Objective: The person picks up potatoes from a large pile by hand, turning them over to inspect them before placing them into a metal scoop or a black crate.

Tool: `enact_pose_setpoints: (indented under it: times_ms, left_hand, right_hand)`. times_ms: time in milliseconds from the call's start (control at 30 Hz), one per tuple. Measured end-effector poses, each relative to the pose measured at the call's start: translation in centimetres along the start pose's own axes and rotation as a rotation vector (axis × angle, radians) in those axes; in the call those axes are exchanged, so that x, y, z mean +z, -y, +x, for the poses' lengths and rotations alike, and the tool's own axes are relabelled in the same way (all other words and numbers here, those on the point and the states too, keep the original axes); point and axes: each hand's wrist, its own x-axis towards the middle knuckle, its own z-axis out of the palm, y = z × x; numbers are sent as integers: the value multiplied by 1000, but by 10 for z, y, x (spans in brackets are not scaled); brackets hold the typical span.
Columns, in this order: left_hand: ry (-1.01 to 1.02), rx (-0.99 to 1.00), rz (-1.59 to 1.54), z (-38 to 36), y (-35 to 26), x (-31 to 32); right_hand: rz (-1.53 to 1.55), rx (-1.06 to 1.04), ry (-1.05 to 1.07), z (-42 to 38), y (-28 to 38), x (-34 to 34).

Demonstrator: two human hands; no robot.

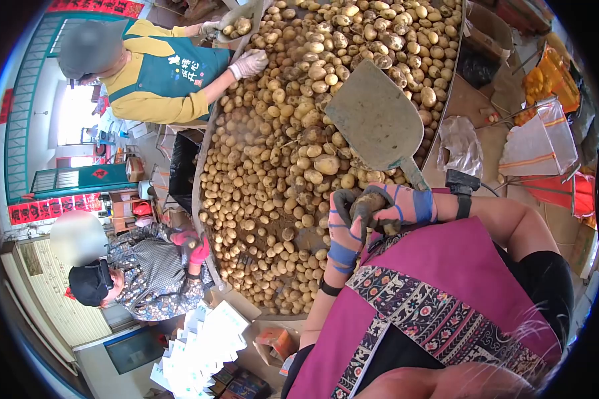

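My left hand point(345, 234) and my right hand point(398, 205) wear striped gloves with dark grey palms. They are closed together in front of my purple apron, around a brownish, soil-covered potato point(371, 201). Fingers hide much of it. Just beyond my hands spreads a large heap of potatoes point(293, 153), many smeared with soil. A flat metal shovel point(379, 116) rests on the heap, its blade pointing away from me. Its handle runs down toward my right wrist, where part of it is hidden.
Across the heap, a person in a teal apron point(186, 66) handles potatoes with white gloves. Another person in a floral top point(153, 272) and pink gloves stands at the left edge. White papers point(199, 352) and a cardboard box point(273, 342) lie lower left; bags point(459, 146) are at right.
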Motion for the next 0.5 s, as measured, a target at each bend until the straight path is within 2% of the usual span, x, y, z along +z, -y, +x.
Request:
enact_pose_setpoints:
  times_ms: [67,100,167,200,267,400,500]
  left_hand:
    - [49,-49,-46,-1,-9,1]
    - [49,-46,-45,0,-16,2]
    - [-61,288,448,2,-26,5]
    - [-60,288,452,0,-27,4]
    - [-32,204,501,-4,-26,-2]
    - [-53,309,527,-14,-10,-12]
    - [-129,344,493,-23,20,-12]
  right_hand:
    - [253,-50,23,0,-14,1]
    - [252,-52,22,3,-20,3]
    - [0,-493,-24,8,-20,5]
    - [3,-496,-23,5,-18,4]
    - [366,-33,253,-3,12,-3]
    - [336,-31,230,-4,-8,6]
    - [277,15,244,-5,6,2]
